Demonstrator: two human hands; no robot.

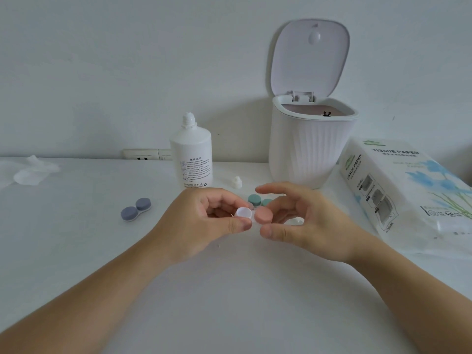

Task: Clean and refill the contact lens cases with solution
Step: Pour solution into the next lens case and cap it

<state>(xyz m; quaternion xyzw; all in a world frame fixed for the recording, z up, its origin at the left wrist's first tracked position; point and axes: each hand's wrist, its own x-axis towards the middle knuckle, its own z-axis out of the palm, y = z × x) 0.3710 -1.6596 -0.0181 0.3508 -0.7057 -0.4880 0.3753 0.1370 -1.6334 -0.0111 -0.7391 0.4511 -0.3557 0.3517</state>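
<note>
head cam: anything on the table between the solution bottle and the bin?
Only the small white bottle cap, standing on the table between the solution bottle and the bin, seen in the head view.

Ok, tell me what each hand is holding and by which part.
The left hand pinches the contact lens case at its open well; the right hand's thumb and fingers grip the pink cap on the other well.
</note>
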